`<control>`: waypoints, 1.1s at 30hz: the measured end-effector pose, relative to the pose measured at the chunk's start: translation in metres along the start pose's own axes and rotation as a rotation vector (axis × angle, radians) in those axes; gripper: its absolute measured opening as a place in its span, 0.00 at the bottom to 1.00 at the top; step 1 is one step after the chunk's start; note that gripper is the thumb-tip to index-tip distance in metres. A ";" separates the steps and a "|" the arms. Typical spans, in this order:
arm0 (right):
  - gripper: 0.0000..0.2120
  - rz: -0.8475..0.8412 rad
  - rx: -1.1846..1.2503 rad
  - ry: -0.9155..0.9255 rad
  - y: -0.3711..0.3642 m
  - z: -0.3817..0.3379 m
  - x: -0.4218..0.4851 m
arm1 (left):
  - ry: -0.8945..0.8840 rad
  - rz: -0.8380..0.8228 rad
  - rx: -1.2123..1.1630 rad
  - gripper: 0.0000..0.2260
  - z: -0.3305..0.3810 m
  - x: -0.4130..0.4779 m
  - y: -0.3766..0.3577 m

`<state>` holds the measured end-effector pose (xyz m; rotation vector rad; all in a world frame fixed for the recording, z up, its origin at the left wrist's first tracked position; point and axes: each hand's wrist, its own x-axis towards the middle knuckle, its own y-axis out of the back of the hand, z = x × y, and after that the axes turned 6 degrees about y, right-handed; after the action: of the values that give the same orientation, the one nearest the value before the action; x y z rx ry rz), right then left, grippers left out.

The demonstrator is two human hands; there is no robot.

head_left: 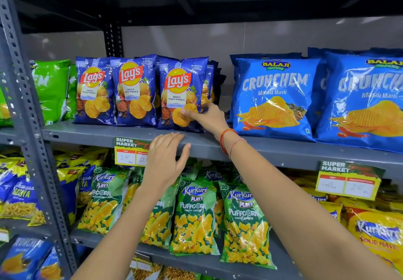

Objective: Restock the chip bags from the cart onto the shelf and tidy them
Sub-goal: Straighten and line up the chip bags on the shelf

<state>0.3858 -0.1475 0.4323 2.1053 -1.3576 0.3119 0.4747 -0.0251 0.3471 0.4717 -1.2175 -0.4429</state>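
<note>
Right hand (207, 117) on rightmost front Lay's bag (182, 93) – thumb on bag's lower front, fingers curled round its right edge, gripping it. Bag upright on grey shelf (283, 149), third in row of blue Lay's bags, more stacked behind. Left hand (164, 159) open, fingers spread, fingertips at shelf's front lip, holding nothing, partly covering price tag (128, 154). Crunchem bags (272, 96) to right, apart from Lay's row. Green bag (52, 87) at left. Puffcorn bags (194, 216) on shelf below.
</note>
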 end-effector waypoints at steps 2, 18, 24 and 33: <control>0.36 0.056 -0.036 0.053 0.010 -0.004 -0.005 | -0.005 -0.012 0.000 0.23 0.000 0.000 0.001; 0.26 0.752 -0.190 0.242 0.184 0.037 -0.038 | 0.042 0.031 -0.483 0.24 0.108 0.077 -0.032; 0.50 0.500 0.088 -0.057 0.196 0.055 -0.024 | 0.452 -0.373 -0.859 0.43 0.138 0.136 -0.064; 0.26 0.341 0.452 0.030 0.203 0.049 0.009 | 0.480 -0.360 -1.342 0.26 0.142 0.148 -0.086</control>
<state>0.2036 -0.2426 0.4715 2.1925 -1.7566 0.8558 0.3747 -0.1937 0.4531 -0.3737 -0.1870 -1.2348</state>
